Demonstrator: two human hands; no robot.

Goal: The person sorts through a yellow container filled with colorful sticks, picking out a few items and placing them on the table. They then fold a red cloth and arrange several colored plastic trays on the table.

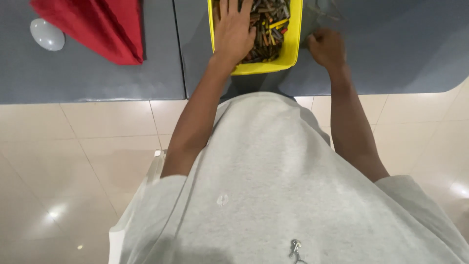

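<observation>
Yellow tray (291,51) of small mixed sticks (267,24) is being pressed flat by the open left hand (234,32), steadying it, while the right hand (326,47) is being kept curled beside it, contents indiscernible.

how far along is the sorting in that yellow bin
Little looks done: the yellow plastic bin is full of small mixed sticks, and no sorted pile shows on the grey table. In hand: the left hand lies flat on them; the right hand is curled beside the bin. Nearly all remains.
</observation>
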